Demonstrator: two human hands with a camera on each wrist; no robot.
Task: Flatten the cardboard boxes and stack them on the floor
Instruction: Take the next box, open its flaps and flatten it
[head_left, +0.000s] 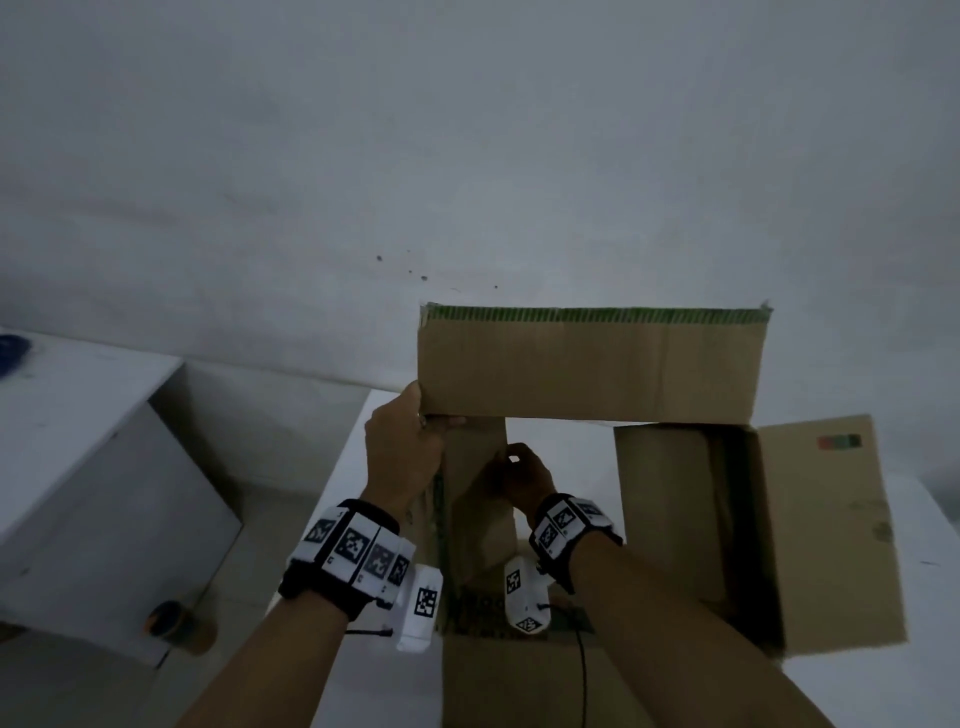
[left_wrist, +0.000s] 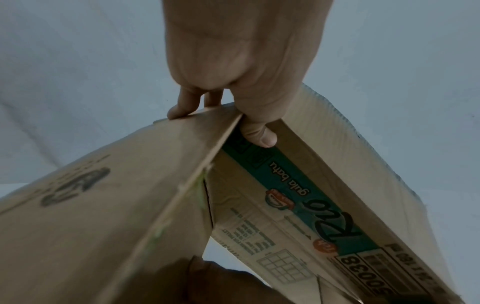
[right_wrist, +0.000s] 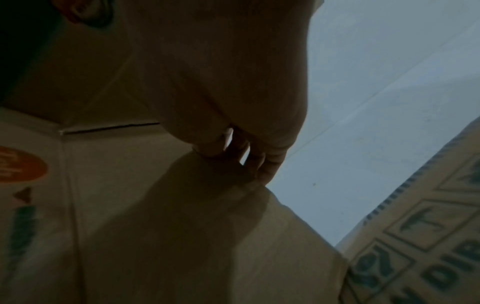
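A brown cardboard box (head_left: 592, 358) stands open in front of me, its far flap upright and edged in green. My left hand (head_left: 402, 452) grips the box's upper left corner; in the left wrist view the thumb (left_wrist: 259, 133) lies on the printed side and the fingers (left_wrist: 182, 107) curl over the edge. My right hand (head_left: 522, 475) pinches the top of the narrow left flap (head_left: 475, 493). In the right wrist view its fingers (right_wrist: 254, 162) curl over that flap's edge. The right flap (head_left: 826, 530) hangs outward.
The box rests on a white table (head_left: 353, 467). A white cabinet (head_left: 98, 467) stands to the left, with a dark round object (head_left: 169, 618) on the floor at its base. A bare white wall (head_left: 467, 156) rises behind.
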